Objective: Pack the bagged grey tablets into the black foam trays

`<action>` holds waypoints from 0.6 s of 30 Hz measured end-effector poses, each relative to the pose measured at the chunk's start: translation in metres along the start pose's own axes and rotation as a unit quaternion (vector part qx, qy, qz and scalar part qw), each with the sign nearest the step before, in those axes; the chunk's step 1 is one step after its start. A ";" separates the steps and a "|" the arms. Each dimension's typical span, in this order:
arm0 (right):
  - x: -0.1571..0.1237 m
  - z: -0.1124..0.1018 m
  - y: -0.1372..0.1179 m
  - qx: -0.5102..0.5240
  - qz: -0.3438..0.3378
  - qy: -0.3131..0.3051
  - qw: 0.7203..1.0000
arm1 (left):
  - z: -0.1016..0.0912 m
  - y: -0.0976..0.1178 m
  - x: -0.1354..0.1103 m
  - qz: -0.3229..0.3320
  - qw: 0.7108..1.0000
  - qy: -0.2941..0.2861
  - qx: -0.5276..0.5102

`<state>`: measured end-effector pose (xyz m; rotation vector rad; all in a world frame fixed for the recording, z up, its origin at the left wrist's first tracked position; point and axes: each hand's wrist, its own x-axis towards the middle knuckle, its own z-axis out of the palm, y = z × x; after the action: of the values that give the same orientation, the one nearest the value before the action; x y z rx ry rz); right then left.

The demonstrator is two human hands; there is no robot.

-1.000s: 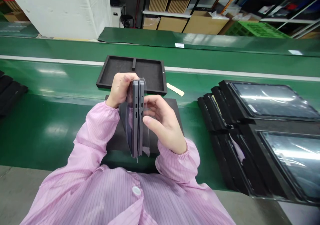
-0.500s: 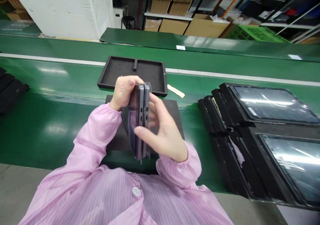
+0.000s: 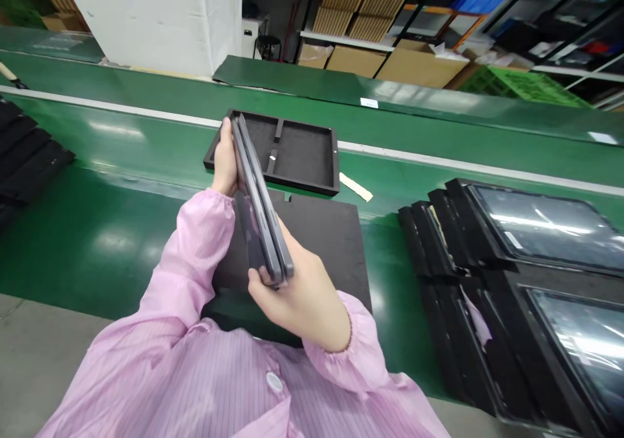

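Two thin grey tablets [image 3: 258,197] are pressed back to back and held edge-up, tilted with the far end to the left. My left hand [image 3: 225,162] grips their far end. My right hand [image 3: 297,295] cups the near end from below, fingers closed round it. A clear film hangs off the left side of the pair. Both arms wear pink striped sleeves. Under my hands lies a flat black foam pad [image 3: 322,243].
A black foam tray [image 3: 302,158] with two compartments lies on the green conveyor belt [image 3: 121,184] beyond the pad. Stacked black trays holding dark screens [image 3: 536,230] stand at the right. More black trays [image 3: 24,158] sit at the far left. A paper strip [image 3: 355,186] lies near the tray.
The tablets have tilted from nearly upright to slanting away from me. My right hand slid down to the near end and my left hand moved up to the far end.
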<state>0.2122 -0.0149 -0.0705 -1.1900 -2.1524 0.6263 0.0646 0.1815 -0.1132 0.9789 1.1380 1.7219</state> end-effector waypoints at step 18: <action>0.028 -0.025 0.047 0.192 0.067 -0.212 0.956 | 0.012 -0.001 0.019 0.054 0.993 -0.084 0.070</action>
<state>0.2452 0.0351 -0.0760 -1.0581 -2.1494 1.3996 0.0695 0.2029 -0.1076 1.2675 1.1253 1.6260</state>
